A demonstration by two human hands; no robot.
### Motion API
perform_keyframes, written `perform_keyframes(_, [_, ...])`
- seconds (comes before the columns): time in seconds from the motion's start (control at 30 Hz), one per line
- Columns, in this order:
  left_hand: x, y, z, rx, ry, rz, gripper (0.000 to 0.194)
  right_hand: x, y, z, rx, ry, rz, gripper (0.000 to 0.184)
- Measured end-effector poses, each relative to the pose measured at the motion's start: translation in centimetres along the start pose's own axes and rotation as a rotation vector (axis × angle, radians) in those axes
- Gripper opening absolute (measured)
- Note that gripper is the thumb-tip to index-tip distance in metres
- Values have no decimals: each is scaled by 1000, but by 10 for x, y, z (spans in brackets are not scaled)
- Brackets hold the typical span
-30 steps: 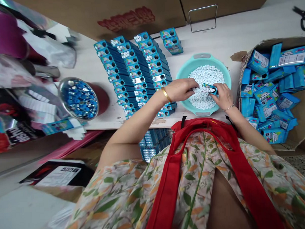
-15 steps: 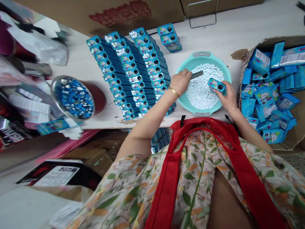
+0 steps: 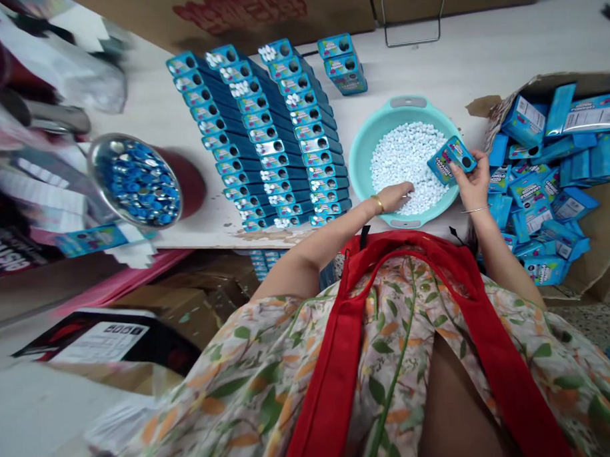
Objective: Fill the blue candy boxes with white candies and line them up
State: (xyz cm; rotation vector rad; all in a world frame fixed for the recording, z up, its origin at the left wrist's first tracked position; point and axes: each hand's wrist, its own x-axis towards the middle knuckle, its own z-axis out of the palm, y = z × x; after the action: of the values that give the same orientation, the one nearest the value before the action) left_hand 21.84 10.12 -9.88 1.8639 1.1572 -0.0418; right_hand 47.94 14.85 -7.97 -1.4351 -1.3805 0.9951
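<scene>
My right hand (image 3: 476, 176) grips a small blue candy box (image 3: 451, 161), tilted over the right side of a turquoise basin (image 3: 358, 136); the dark round hole in its top shows. White candy pellets (image 3: 407, 151) fill the basin's bottom. Down at the pellets, near the basin's front rim, my left hand (image 3: 394, 197) is closed round a narrow grey metal scoop, of which only a glint shows; its end is hidden by the fingers and pellets. Rows of upright blue boxes (image 3: 266, 133) stand left of the basin, some with white pellets on top.
Two more blue boxes (image 3: 344, 67) stand behind the basin. On the right, a cardboard carton (image 3: 603, 245) holds many blue boxes. A metal pot (image 3: 191, 186) of blue-and-silver pieces sits at left. A wire handle (image 3: 413, 41) and large cardboard boxes (image 3: 337, 7) line the back.
My left hand has moved right and down into the pellets, with the scoop now mostly hidden. My right hand has shifted slightly right, turning the box so its front shows.
</scene>
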Motion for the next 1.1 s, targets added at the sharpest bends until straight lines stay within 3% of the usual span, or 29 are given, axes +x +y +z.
perform_keyframes(0.17, [-19, -11, -17, -214, 28, 97, 35, 8, -9, -1, -139, -65, -95, 76])
perform_keyframes(0.27, [-44, -9, -46, -257, 120, 168, 38, 9, -20, 0, -295, -155, -146, 71])
perform_keyframes(0.37, [-69, 4, -87, -160, 189, 186, 38, 7, -27, 5, -412, -254, -183, 60])
perform_keyframes(0.47, [-80, 29, -125, 41, 195, 144, 36, 1, -28, 15, -481, -347, -228, 52])
perform_keyframes(0.57, [-76, 63, -147, 256, 143, 54, 35, -5, -26, 26, -515, -437, -262, 49])
perform_keyframes(0.7, [-71, 116, -152, 446, 110, -59, 35, -10, -23, 35, -527, -507, -300, 49])
perform_keyframes(0.8, [-75, 136, -152, 494, 149, -69, 36, -12, -18, 36, -519, -505, -299, 49])
perform_keyframes(0.87, [-76, 126, -153, 492, 202, -88, 36, -12, -15, 33, -516, -472, -273, 50])
perform_keyframes(0.97, [-59, 77, -150, 436, 319, -157, 34, -10, -12, 24, -496, -384, -232, 54])
perform_keyframes(1.03, [-37, 37, -137, 381, 344, -206, 36, -6, -14, 17, -482, -325, -212, 57])
perform_keyframes(1.1, [-12, 7, -113, 342, 263, -280, 41, -1, -17, 12, -477, -280, -192, 59])
